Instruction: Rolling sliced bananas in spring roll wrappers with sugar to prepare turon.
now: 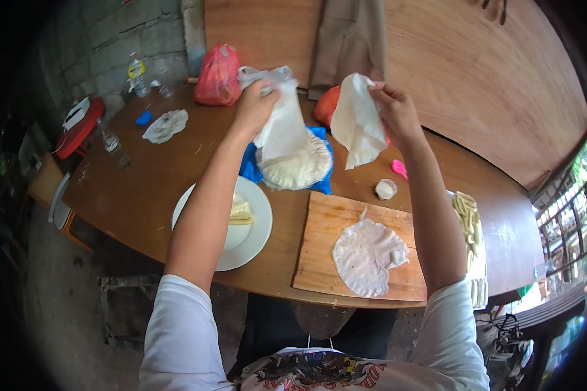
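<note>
My left hand (263, 100) grips the upper part of a thin white plastic sheet (281, 115), which hangs down onto a stack of round pale wrappers (298, 166) on a blue plastic bag (250, 163). Raised at the right, my right hand (391, 100) pinches the edge of a single thin wrapper (356, 117), apart from the stack. A torn, uneven wrapper (367, 256) lies flat on the wooden board (318, 239) in front of me. Left of the board, a white plate (254, 242) holds pale yellow strips (240, 213), partly hidden by my left forearm.
A tray (478, 273) of rolled pieces (466, 210) sits right of the board. Near it are a small cup of white contents (386, 188) and a pink spoon (399, 167). A red bag (218, 76), an orange bag (326, 105) and bottles (138, 76) stand farther back.
</note>
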Tool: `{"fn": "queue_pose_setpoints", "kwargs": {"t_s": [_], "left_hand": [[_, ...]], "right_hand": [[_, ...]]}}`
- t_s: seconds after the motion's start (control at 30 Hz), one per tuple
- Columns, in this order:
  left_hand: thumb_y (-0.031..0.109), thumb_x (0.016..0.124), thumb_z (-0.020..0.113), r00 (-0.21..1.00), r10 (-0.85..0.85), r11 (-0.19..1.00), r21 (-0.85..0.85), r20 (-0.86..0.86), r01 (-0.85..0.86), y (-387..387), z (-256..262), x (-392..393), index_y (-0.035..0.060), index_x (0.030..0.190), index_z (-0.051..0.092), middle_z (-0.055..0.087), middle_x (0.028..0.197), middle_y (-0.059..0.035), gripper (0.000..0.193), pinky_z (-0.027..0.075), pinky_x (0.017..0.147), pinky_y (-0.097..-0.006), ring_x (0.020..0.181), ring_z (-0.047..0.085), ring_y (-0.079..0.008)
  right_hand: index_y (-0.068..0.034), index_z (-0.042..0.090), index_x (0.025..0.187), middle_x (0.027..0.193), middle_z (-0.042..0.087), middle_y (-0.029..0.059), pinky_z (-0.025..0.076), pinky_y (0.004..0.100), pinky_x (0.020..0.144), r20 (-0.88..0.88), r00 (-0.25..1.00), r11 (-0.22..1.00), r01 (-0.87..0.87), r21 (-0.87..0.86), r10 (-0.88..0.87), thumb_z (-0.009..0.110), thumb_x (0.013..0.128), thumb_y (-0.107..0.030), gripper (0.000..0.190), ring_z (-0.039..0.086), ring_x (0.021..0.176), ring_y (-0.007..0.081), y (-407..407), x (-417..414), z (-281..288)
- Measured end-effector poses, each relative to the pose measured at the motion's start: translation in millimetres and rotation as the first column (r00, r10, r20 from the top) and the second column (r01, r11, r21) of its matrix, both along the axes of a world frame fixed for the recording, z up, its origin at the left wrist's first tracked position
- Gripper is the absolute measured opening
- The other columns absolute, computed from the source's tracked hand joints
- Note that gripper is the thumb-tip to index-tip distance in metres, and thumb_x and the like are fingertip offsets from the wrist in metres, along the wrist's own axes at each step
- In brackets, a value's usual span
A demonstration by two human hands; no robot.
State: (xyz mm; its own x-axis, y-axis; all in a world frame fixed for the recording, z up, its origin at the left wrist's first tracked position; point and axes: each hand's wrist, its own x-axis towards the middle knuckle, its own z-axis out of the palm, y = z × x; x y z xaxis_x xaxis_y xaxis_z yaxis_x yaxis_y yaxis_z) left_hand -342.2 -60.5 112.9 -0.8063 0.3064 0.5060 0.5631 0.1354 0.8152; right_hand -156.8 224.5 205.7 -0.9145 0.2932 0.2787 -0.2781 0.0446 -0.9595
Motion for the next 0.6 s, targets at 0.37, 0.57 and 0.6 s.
{"fn": "queue_pose_setpoints", "kwargs": {"t_s": [0.37,0.57,0.6], "left_hand": [[0.039,0.11,0.075,0.79,-0.441,0.889,0.086,0.426,0.45,90,21,160,0.0056,0.129,0.069,0.074,0.12,-0.0059,0.039,0.056,0.096,-0.0358,0.109,0.071,-0.016],[0.027,0.111,0.07,0.661,-0.592,0.787,0.508,0.462,0.35,56,3,163,0.0087,0.121,0.07,0.075,0.121,-0.0061,0.021,0.06,0.097,-0.0393,0.11,0.073,-0.0167],[0.027,0.11,0.07,0.65,-0.604,0.769,0.553,0.462,0.321,51,4,169,0.0105,0.12,0.069,0.075,0.124,-0.0059,0.02,0.059,0.098,-0.0396,0.113,0.073,-0.0179]], "right_hand": [[-0.003,0.076,0.112,0.099,0.078,0.0005,0.054,0.0287,0.071,0.041,0.998,0.964,0.034,0.263,-0.046,0.074,0.108,-0.016,0.015,0.068,0.081,0.0074,-1,67,-39],[-0.002,0.073,0.113,0.091,0.07,-0.0003,0.048,0.0281,0.064,-0.016,0.969,0.963,0.244,-0.11,-0.248,0.068,0.108,-0.016,0.016,0.062,0.075,0.008,13,93,-72],[-0.003,0.073,0.112,0.089,0.068,-0.001,0.046,0.0279,0.062,-0.01,0.965,0.949,0.257,-0.184,-0.264,0.065,0.107,-0.014,0.014,0.059,0.072,0.0083,18,98,-75]]}}
